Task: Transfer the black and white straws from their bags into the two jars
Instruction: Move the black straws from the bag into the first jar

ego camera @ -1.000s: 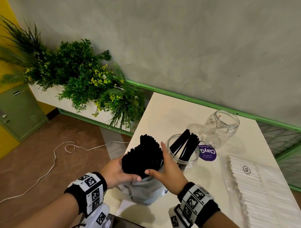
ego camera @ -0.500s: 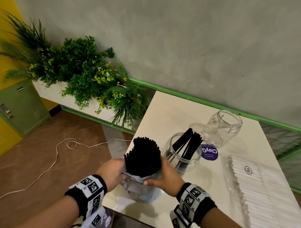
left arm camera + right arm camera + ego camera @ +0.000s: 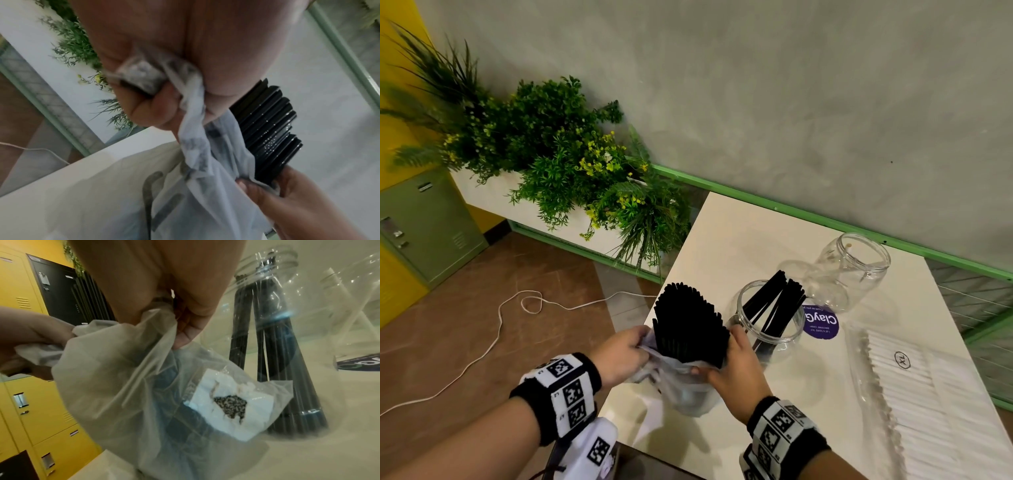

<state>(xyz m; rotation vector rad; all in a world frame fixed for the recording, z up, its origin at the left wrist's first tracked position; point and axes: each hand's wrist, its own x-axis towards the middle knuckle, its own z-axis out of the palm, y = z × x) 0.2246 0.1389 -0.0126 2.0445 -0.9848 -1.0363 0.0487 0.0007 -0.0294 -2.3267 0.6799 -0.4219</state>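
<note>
A thick bundle of black straws (image 3: 688,322) stands upright out of a clear plastic bag (image 3: 681,380) at the table's near left corner. My left hand (image 3: 619,353) grips the bunched left rim of the bag (image 3: 191,129). My right hand (image 3: 732,363) pinches the bag's right rim (image 3: 144,363) against the straws (image 3: 269,129). Just right of the bundle stands a clear jar (image 3: 768,320) holding several black straws (image 3: 275,356). A second clear jar (image 3: 849,270) stands empty behind it. The white straws (image 3: 921,394) lie in their flat clear bag at the right.
A purple round sticker (image 3: 820,322) lies on the cream table (image 3: 739,240) between the jars. Potted plants (image 3: 571,161) and a white cable (image 3: 493,329) on the brown floor are left of the table. Yellow lockers (image 3: 18,321) stand behind me.
Both hands slid down from the straw bundle onto the bag's rim and pushed the bag lower. More of the black straws now stands bare, and the bundle is more upright.
</note>
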